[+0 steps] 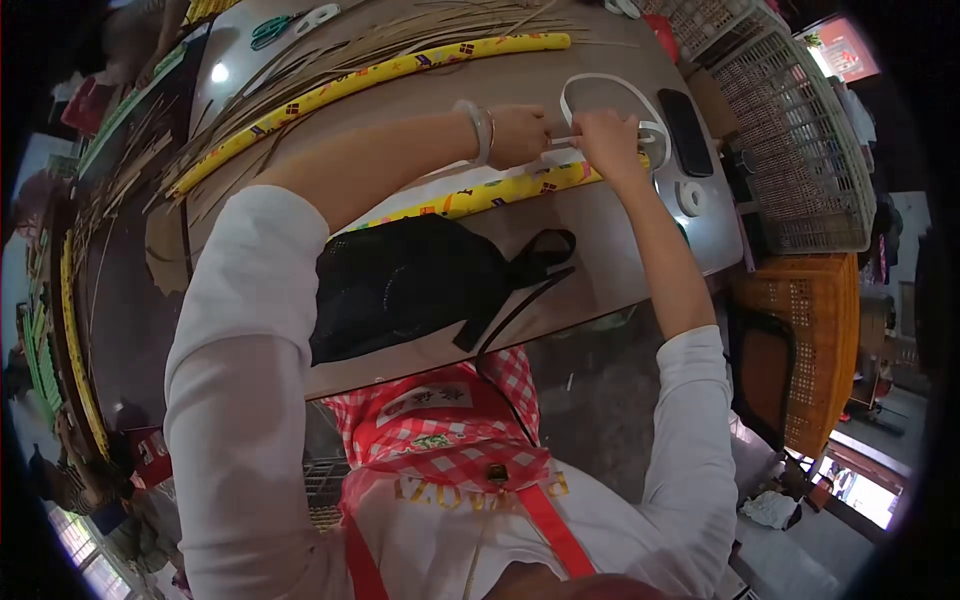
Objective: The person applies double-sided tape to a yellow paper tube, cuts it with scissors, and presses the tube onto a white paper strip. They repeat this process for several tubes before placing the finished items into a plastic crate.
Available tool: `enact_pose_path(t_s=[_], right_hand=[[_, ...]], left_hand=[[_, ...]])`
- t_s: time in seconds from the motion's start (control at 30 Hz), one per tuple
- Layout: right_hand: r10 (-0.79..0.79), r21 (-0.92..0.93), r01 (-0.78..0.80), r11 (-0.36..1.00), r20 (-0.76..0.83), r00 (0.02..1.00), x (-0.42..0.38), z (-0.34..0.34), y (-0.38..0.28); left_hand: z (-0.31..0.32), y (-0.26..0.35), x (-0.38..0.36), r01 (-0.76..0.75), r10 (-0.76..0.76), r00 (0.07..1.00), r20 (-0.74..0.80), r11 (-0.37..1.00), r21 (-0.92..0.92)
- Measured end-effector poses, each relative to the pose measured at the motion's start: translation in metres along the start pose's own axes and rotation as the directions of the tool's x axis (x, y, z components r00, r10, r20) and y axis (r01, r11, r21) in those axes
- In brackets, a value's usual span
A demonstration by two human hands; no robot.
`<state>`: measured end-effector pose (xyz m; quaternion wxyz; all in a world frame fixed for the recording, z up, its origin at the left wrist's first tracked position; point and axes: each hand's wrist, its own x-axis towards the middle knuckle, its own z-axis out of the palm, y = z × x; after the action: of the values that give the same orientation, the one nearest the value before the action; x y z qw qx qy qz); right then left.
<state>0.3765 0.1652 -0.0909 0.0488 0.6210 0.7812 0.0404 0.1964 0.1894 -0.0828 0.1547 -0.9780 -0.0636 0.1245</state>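
A thin white strip [567,143] stretches between my two closed hands, and a loop of it curls on the table beyond them. My left hand [517,136], with a pale bangle on the wrist, grips its left end. My right hand [606,140] pinches the strip a short way to the right; its fingertips are partly hidden. Below the hands lies a yellow patterned tube [480,197], its right end beside my right hand. A black bag [410,285] with a strap rests nearer to me at the table's front edge.
Another yellow patterned tube [370,75] lies further back among many thin brown strips [300,85]. A black phone [686,133] and a white tape roll [690,198] are at the right. Green-handled scissors [270,32] lie at the back left. Woven baskets [795,140] and an orange crate [815,350] stand beyond the right edge.
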Motion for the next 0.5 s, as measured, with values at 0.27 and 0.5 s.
enact_pose_path(t_s=[0.27, 0.5], right_hand=[[-0.029, -0.02, 0.028, 0.999, -0.038, 0.999, 0.004, 0.006, -0.001], [-0.272, -0.075, 0.263, 0.962, -0.357, 0.893, -0.004, 0.013, 0.005]], left_hand=[[0.024, -0.019, -0.019, 0.425, -0.744, 0.667, 0.014, 0.365, -0.828], [-0.002, 0.022, -0.186, 0.428, -0.751, 0.637, -0.177, 0.535, -0.728]])
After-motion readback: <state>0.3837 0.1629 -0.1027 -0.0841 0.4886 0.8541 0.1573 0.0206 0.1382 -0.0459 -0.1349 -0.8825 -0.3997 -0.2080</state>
